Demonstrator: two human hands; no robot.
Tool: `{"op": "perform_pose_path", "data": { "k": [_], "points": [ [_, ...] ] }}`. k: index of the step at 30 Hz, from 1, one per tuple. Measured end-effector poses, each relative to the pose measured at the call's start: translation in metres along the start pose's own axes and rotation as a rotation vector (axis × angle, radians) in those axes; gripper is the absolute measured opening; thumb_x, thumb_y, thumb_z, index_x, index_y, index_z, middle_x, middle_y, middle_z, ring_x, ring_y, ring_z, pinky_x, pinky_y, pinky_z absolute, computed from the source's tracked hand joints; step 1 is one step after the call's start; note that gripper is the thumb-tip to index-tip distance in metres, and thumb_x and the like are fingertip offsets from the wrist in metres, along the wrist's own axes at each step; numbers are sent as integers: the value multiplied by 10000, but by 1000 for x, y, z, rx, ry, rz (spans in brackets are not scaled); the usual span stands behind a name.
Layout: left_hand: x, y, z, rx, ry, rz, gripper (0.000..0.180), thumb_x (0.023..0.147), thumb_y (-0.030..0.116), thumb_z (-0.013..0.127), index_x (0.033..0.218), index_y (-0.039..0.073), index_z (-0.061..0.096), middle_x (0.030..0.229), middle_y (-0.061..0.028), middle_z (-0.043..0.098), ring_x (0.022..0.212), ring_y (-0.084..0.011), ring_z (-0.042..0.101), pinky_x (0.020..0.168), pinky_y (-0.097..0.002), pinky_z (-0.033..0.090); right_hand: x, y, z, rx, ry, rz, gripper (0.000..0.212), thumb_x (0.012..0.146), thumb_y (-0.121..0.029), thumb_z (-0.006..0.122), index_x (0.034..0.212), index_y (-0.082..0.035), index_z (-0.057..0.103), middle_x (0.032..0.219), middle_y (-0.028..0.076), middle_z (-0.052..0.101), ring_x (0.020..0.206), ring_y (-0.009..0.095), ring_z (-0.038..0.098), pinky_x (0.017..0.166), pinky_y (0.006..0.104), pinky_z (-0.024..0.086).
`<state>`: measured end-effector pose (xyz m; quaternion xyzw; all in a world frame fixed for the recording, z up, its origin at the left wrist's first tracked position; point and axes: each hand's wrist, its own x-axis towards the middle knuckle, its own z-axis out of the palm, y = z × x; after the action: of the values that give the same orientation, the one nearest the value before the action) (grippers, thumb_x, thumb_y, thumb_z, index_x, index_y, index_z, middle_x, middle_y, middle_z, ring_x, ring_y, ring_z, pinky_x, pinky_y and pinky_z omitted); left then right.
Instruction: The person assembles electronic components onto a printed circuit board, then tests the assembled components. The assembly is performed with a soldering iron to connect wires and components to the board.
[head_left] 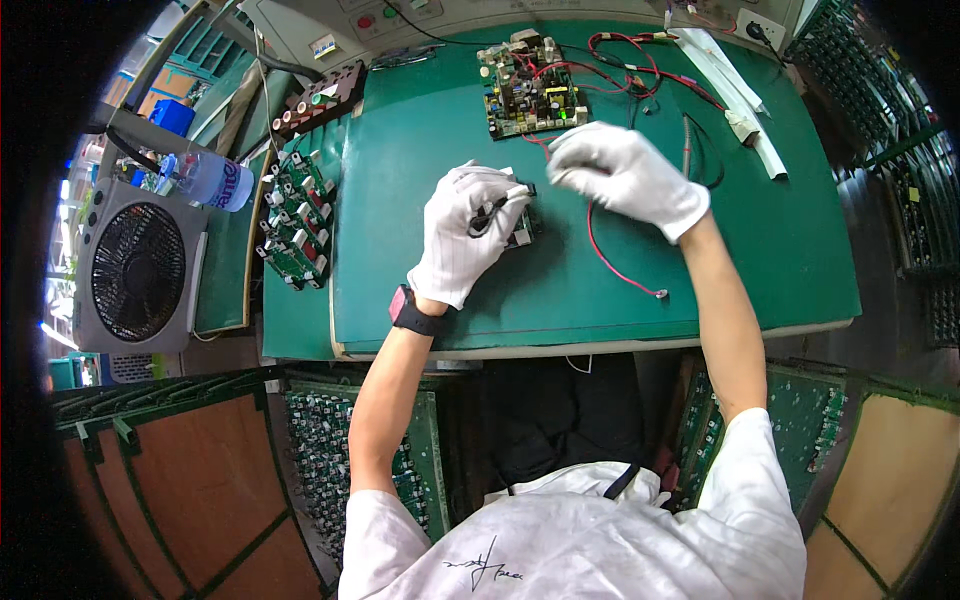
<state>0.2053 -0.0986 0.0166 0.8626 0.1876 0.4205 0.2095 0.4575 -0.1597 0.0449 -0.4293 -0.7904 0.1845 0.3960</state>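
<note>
My left hand, in a white glove, is closed around a small circuit board that shows only partly past the fingers. A short loop of black cable curls out against the same glove. My right hand, gloved too and a little blurred, hovers just to the right with its fingers bent inward. Whatever its fingertips may pinch is hidden. Below it, a red wire runs along the green mat to a small end piece. Beyond both hands lies a larger populated circuit board.
Several small circuit boards are grouped at the left of the mat, near a brown rack. A grey fan and a plastic bottle stand farther left. Red and black leads and white strips lie at the back right.
</note>
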Motion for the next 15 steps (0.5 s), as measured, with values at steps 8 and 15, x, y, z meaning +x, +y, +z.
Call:
{"op": "perform_pose_path", "data": {
  "k": [8, 15],
  "points": [
    [-10, 10, -26, 91, -55, -161, 915, 663, 334, 945, 1417, 14, 536, 1427, -218, 565, 1374, -384, 508, 1166, -517, 397, -21, -14, -23, -345, 59, 93, 501, 888, -293, 779, 1315, -67, 648, 1208, 146, 710, 1154, 337, 664, 1056, 427, 490],
    [-38, 30, -44, 255, -80, -184, 970, 644, 329, 957, 1439, 12, 501, 1436, -239, 543, 1360, -390, 514, 1135, -470, 443, 16, -39, 22, -417, 50, -187, 613, 835, -371, 806, 1342, -78, 623, 1175, 156, 704, 1085, 329, 683, 937, 434, 534]
  ]
}}
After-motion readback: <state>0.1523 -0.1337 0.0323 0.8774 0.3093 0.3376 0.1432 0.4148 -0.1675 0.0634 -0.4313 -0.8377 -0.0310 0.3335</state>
